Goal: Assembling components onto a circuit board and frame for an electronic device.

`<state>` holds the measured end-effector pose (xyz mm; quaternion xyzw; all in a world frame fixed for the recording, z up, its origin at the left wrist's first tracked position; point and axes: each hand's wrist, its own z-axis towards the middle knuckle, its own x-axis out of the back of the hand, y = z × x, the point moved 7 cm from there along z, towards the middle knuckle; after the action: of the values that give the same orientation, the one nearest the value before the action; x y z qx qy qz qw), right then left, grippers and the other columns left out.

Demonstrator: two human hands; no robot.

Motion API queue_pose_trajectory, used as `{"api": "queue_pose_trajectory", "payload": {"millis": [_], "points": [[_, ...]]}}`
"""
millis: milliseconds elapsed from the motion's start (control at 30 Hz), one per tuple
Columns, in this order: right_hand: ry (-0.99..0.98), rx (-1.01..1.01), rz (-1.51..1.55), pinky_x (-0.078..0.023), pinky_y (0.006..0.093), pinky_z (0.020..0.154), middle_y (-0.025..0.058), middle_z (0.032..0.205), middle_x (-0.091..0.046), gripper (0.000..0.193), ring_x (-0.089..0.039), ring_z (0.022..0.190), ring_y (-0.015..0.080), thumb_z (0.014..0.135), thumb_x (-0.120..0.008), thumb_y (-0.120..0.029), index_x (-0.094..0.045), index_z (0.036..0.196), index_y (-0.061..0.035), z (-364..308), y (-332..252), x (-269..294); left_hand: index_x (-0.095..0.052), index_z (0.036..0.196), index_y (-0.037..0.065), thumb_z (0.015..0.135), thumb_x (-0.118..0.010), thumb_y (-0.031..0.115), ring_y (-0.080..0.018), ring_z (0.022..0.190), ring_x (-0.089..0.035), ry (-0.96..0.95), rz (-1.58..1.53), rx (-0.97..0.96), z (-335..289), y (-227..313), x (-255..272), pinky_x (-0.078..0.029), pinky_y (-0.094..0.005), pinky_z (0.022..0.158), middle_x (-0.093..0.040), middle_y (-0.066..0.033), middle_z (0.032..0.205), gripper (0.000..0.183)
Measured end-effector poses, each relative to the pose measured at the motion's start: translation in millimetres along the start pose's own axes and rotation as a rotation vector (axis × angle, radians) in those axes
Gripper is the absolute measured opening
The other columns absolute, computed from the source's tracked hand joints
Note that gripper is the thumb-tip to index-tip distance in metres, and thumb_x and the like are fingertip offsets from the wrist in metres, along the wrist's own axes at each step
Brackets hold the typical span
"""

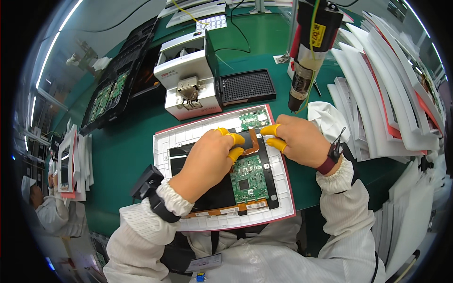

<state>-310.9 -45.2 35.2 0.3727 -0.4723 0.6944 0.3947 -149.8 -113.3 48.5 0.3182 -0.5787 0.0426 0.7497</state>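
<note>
A white panel housing [163, 141] with a red edge lies in front of me, its inside facing up. It holds a green circuit board [247, 177], a smaller green board [253, 119] at the top and a bent orange ribbon cable [255, 143]. My left hand [207, 153], with yellow finger cots, curls over the middle of the housing; its thumb and finger close in at the cable's left end, and their exact grip is partly hidden. On the cable's right side is my right hand [299, 141], also in yellow cots, its thumb and forefinger apart.
A white benchtop machine [188, 78] stands behind the housing, beside a black grid tray [247, 86]. A powered driver [306, 70] hangs at the upper right. White panels and foam sheets [377, 89] stack at right. A black case [111, 94] holds boards at left; a co-worker [45, 207] sits beyond.
</note>
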Motion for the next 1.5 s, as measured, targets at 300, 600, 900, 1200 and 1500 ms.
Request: {"api": "queue_pose_trajectory", "payload": {"millis": [300,600,900,1200,1500], "points": [[-0.056,0.008,-0.06,-0.049,0.0382,0.075,0.0128,0.097,-0.054,0.023,-0.058,0.09,0.0288,0.085,-0.07,-0.011,-0.072,0.108,-0.0059,-1.1,-2.0,-17.5,-0.073,0.098,-0.005,0.078,-0.069,-0.001,-0.0338,0.096,-0.057,-0.115,0.22,-0.065,0.2,0.6,-24.5,-0.048,-0.0399,0.089,-0.064,-0.017,0.109,0.021],[-0.064,0.058,-0.07,-0.049,0.039,0.075,0.0132,0.096,-0.054,0.009,-0.058,0.091,0.0292,0.08,-0.069,-0.007,-0.073,0.087,-0.0029,-1.7,-13.4,-20.0,-0.072,0.108,-0.005,0.075,-0.065,-0.006,-0.0347,0.097,-0.056,-0.127,0.208,-0.104,-4.9,-3.9,-26.1,-0.048,-0.0386,0.092,-0.063,-0.0185,0.112,0.033],[-0.027,0.069,-0.105,-0.048,0.0392,0.074,0.0122,0.096,-0.055,0.007,-0.058,0.089,0.0285,0.076,-0.071,-0.006,-0.071,0.082,-0.0023,0.1,-15.1,-17.5,-0.069,0.119,-0.002,0.079,-0.061,-0.005,-0.034,0.095,-0.056,-0.059,0.224,-0.118,1.0,-6.6,-24.6,-0.048,-0.0388,0.089,-0.062,-0.018,0.108,0.04],[-0.073,0.053,-0.132,-0.05,0.0379,0.074,0.01,0.098,-0.056,0.009,-0.059,0.095,0.0258,0.079,-0.069,-0.008,-0.072,0.087,-0.0047,0.9,-14.2,-17.8,-0.07,0.12,0.001,0.077,-0.061,-0.005,-0.0335,0.093,-0.056,-0.037,0.238,-0.146,2.7,-5.3,-24.4,-0.048,-0.0391,0.087,-0.062,-0.0174,0.103,0.044],[-0.031,0.046,-0.079,-0.048,0.0389,0.075,0.0124,0.097,-0.054,0.009,-0.057,0.091,0.0288,0.076,-0.071,-0.005,-0.07,0.084,-0.0006,0.0,-11.1,-18.6,-0.072,0.1,0.001,0.077,-0.065,0.002,-0.0304,0.089,-0.055,0.008,0.28,-0.192,3.3,-4.0,-27.1,-0.049,-0.0398,0.08,-0.058,-0.0133,0.09,0.024]]}}
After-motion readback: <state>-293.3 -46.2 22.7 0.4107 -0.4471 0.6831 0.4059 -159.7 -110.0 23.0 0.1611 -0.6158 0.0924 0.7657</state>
